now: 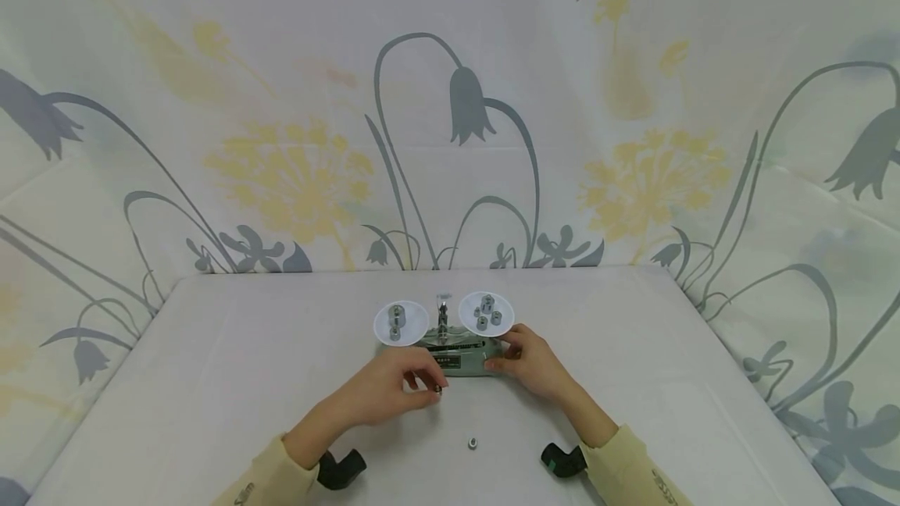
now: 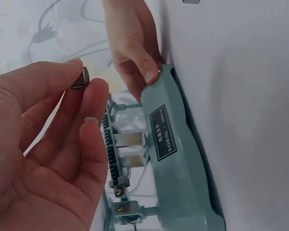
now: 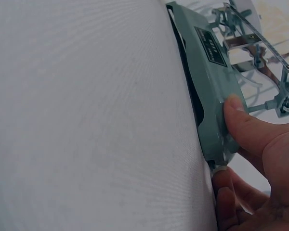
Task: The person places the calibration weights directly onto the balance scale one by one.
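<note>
A green balance scale (image 1: 460, 365) stands on the table, with a dark label on its front. Its left white pan (image 1: 380, 326) and right white pan (image 1: 467, 316) each hold several silvery metal nuts. Between thumb and fingertips my left hand (image 1: 390, 389) pinches a small metal nut (image 2: 81, 78), in front of the scale's left part. My right hand (image 1: 532, 361) grips the right end of the scale's base (image 3: 216, 98); its thumb lies on the front face, and the other fingers curl around the end, partly hidden in the head view.
One loose metal nut (image 1: 473, 443) lies on the white table (image 1: 436, 467) in front of the scale. A black elbow-shaped piece (image 1: 341, 470) sits beside the left sleeve, and another black piece (image 1: 563, 461) beside the right. Flower-patterned cloth (image 1: 436, 178) hangs behind the table.
</note>
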The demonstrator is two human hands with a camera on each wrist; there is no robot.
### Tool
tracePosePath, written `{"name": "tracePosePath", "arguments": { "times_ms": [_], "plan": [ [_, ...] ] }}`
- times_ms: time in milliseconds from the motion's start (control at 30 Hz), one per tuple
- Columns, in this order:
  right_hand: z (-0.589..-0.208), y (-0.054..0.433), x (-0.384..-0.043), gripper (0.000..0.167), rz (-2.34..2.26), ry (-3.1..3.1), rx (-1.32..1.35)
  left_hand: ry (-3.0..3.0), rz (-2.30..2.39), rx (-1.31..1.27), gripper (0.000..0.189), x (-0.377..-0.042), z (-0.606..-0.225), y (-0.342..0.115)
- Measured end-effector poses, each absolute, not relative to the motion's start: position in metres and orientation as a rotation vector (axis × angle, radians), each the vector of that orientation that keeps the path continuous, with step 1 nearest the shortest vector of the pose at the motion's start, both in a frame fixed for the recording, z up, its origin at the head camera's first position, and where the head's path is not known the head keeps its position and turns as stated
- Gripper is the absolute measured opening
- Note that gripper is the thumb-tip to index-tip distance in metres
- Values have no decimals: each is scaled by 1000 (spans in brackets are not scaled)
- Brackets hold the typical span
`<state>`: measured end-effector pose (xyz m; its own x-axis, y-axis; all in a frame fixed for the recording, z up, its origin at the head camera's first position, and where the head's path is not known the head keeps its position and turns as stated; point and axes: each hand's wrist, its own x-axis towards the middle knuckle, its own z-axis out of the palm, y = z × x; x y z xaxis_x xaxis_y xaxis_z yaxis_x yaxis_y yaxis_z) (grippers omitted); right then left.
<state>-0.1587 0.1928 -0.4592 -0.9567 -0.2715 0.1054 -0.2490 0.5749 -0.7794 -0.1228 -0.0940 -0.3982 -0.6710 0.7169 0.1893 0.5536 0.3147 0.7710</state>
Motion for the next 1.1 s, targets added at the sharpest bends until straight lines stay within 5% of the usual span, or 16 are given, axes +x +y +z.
{"name": "tracePosePath", "arguments": {
  "times_ms": [1100],
  "plan": [
    [-459, 193, -157, 51, -1373, 2747, -478, 2602, 1375, 1136, 13, -138, -369, -134]
  ]
}}
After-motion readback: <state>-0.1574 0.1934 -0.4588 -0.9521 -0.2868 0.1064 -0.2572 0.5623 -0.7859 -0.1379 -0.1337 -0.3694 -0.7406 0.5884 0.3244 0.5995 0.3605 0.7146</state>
